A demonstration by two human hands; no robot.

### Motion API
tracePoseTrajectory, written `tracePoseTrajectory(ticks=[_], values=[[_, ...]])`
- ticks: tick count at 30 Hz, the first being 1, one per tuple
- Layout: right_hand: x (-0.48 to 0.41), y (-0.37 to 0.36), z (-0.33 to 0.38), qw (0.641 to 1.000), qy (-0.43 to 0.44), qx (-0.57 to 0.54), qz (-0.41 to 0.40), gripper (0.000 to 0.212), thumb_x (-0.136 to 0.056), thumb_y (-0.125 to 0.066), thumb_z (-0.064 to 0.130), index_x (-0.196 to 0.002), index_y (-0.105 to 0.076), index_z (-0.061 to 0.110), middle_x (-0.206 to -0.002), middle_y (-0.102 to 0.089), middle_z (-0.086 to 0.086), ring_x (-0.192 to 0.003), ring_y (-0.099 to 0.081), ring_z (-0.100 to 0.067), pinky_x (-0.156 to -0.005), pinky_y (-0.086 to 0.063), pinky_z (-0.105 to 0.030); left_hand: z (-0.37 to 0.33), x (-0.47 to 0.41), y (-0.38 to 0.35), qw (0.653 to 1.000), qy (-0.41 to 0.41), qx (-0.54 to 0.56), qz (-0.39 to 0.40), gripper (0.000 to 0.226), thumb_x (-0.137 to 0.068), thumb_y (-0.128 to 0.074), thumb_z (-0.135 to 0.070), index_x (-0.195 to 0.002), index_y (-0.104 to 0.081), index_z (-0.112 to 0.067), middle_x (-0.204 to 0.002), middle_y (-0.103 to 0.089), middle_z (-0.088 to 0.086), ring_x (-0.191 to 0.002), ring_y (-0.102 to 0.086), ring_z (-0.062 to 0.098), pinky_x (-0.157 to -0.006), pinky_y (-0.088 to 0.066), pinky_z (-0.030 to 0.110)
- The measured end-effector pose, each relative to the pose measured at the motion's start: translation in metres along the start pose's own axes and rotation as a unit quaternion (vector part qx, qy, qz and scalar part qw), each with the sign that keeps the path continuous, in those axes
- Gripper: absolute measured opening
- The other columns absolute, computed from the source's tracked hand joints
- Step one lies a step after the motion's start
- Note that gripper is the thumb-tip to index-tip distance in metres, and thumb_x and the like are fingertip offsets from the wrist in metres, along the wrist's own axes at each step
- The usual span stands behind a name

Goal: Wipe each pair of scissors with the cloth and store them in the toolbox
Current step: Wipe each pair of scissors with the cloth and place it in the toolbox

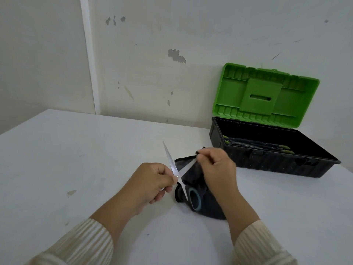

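A pair of scissors with steel blades spread apart stands over the white table; one blade points up and away, and a dark handle loop with a blue rim lies low by the cloth. My left hand grips the scissors near the pivot. My right hand pinches a dark cloth around the other blade. The toolbox, black with its green lid raised, stands at the back right; several scissors with green-tipped handles lie inside it.
The toolbox's green lid leans against the scuffed white wall. The table's left edge runs diagonally at the far left. Bare tabletop stretches left of my hands and in front of them.
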State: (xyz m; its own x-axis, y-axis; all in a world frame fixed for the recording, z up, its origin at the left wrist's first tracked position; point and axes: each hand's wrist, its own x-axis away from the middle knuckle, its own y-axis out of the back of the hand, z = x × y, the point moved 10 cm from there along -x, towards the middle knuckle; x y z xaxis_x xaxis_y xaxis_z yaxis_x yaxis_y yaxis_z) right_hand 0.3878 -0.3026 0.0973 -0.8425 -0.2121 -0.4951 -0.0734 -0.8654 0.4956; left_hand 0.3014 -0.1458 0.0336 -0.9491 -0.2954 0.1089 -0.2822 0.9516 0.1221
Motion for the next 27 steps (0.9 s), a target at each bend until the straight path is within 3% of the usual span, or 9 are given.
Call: tracePoseTrajectory(ticks=[2, 3, 6, 8, 10, 13, 17, 23, 27], values=[[-0.004, 0.014, -0.019, 0.996, -0.062, -0.060, -0.029, 0.026, -0.082, -0.056, 0.005, -0.090, -0.066, 0.028, -0.088, -0.059, 0.003, -0.083, -0.059, -0.013, -0.085, -0.051, -0.035, 0.001, -0.001, 0.001, 1.000, 0.006, 0.022, 0.001, 0.021, -0.082, -0.066, -0.009, -0.063, -0.059, -0.008, -0.055, -0.058, 0.006, -0.036, -0.037, 0.014, -0.039, -0.026, 0.020], [-0.005, 0.015, -0.020, 0.995, -0.064, -0.078, -0.013, 0.029, -0.081, -0.054, 0.001, -0.087, -0.068, 0.027, -0.092, -0.058, 0.000, -0.085, -0.059, -0.011, -0.086, -0.051, -0.033, 0.002, -0.003, 0.005, 0.999, 0.010, 0.045, -0.010, 0.022, -0.083, -0.065, -0.009, -0.062, -0.059, -0.008, -0.056, -0.058, 0.007, -0.036, -0.038, 0.014, -0.038, -0.027, 0.020], [0.001, -0.007, 0.003, 0.989, -0.014, -0.059, 0.134, 0.024, -0.080, -0.058, 0.001, -0.074, -0.072, 0.020, -0.094, -0.056, -0.001, -0.085, -0.055, 0.002, -0.079, -0.041, -0.007, 0.006, -0.006, 0.016, 0.993, 0.025, 0.110, -0.044, 0.022, -0.084, -0.065, -0.008, -0.063, -0.060, -0.009, -0.056, -0.058, 0.007, -0.035, -0.041, 0.013, -0.035, -0.028, 0.020], [0.014, -0.031, 0.019, 0.970, 0.017, -0.004, 0.244, 0.016, -0.083, -0.062, 0.019, -0.069, -0.069, 0.019, -0.093, -0.056, -0.001, -0.083, -0.054, -0.002, -0.072, -0.039, -0.009, 0.007, -0.006, 0.017, 0.990, 0.032, 0.128, -0.043, 0.020, -0.085, -0.064, -0.007, -0.066, -0.061, -0.008, -0.056, -0.058, 0.007, -0.036, -0.043, 0.013, -0.034, -0.029, 0.020], [0.021, -0.044, 0.021, 0.958, 0.032, 0.042, 0.283, 0.023, -0.085, -0.060, 0.029, -0.063, -0.061, 0.024, -0.092, -0.054, 0.001, -0.081, -0.052, -0.004, -0.068, -0.037, -0.009, 0.006, -0.005, 0.014, 0.987, 0.041, 0.151, -0.032, 0.013, -0.086, -0.062, -0.007, -0.073, -0.064, -0.006, -0.059, -0.060, 0.007, -0.038, -0.045, 0.013, -0.035, -0.032, 0.021], [0.017, -0.039, 0.012, 0.968, 0.000, 0.002, 0.252, 0.027, -0.087, -0.058, 0.028, -0.061, -0.058, 0.020, -0.087, -0.054, 0.001, -0.077, -0.053, -0.009, -0.066, -0.038, -0.008, 0.011, -0.004, 0.009, 0.958, 0.081, 0.276, -0.006, 0.012, -0.088, -0.057, -0.011, -0.088, -0.068, -0.006, -0.068, -0.070, 0.010, -0.042, -0.053, 0.013, -0.039, -0.043, 0.020], [0.012, -0.033, 0.003, 0.979, -0.028, -0.020, 0.201, 0.030, -0.087, -0.058, 0.028, -0.068, -0.061, 0.005, -0.084, -0.056, -0.006, -0.079, -0.055, -0.017, -0.069, -0.041, -0.018, 0.012, -0.007, 0.001, 0.889, 0.085, 0.450, 0.016, 0.015, -0.088, -0.054, -0.011, -0.086, -0.066, -0.003, -0.074, -0.073, 0.011, -0.049, -0.062, 0.013, -0.049, -0.054, 0.021], [0.024, -0.049, 0.027, 0.970, 0.052, 0.027, 0.237, 0.022, -0.086, -0.059, 0.028, -0.069, -0.066, 0.016, -0.084, -0.054, 0.003, -0.076, -0.052, -0.003, -0.065, -0.036, -0.006, 0.021, -0.011, -0.014, 0.935, 0.079, 0.345, 0.001, 0.016, -0.095, -0.051, -0.014, -0.088, -0.062, -0.005, -0.073, -0.074, 0.008, -0.062, -0.069, 0.017, -0.064, -0.054, 0.031], [0.006, -0.021, -0.002, 0.982, -0.021, -0.047, 0.184, 0.021, -0.080, -0.063, 0.006, -0.068, -0.072, 0.020, -0.086, -0.060, 0.005, -0.081, -0.058, -0.004, -0.075, -0.041, -0.008, 0.024, -0.013, 0.011, 0.939, 0.069, 0.332, -0.062, 0.014, -0.096, -0.049, -0.014, -0.085, -0.055, -0.008, -0.069, -0.074, 0.006, -0.061, -0.069, 0.020, -0.058, -0.056, 0.032]])
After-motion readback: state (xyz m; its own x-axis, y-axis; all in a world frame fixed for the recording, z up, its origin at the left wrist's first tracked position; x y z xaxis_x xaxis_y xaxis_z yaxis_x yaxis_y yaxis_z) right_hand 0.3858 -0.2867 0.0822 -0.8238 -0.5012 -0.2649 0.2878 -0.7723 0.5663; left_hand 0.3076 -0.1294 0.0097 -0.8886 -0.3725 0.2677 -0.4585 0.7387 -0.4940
